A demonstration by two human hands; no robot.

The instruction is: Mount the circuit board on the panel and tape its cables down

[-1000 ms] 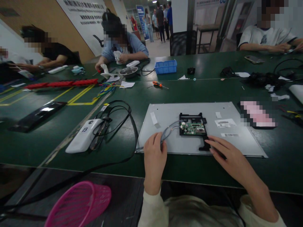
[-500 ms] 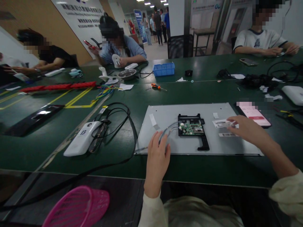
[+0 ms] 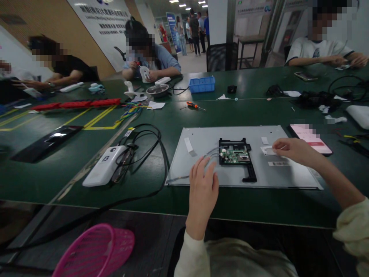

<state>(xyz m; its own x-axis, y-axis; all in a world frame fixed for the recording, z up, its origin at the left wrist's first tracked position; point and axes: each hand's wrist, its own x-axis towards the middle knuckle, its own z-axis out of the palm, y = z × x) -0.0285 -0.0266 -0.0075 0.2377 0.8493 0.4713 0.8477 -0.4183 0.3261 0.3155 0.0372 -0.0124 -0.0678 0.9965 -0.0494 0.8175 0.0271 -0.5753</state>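
Observation:
A flat grey panel (image 3: 198,136) lies on the table in front of me, with a black bracket (image 3: 250,171) and a green circuit board (image 3: 235,155) at its middle. Grey wires (image 3: 211,151) run left from the board. My left hand (image 3: 203,184) is over the panel's front left part, close to the wires, its fingers apart and holding nothing. Above the panel's right side, my right hand (image 3: 290,150) has thumb and fingertips pinched beside a white label (image 3: 267,151). Whatever lies between those fingertips is too small to make out. A barcode strip (image 3: 278,164) is just below.
A pink-screened phone (image 3: 313,139) lies beside the panel's right edge. To the left are a white device (image 3: 103,165) and black cables (image 3: 161,142). An orange screwdriver (image 3: 196,105) and a blue basket (image 3: 201,84) stand farther back. Below the table is a pink basket (image 3: 123,246).
My left hand has moved back from the wires, with its fingers off them. My right hand has shifted slightly toward the white label, fingertips closer together. The view has turned slightly left.

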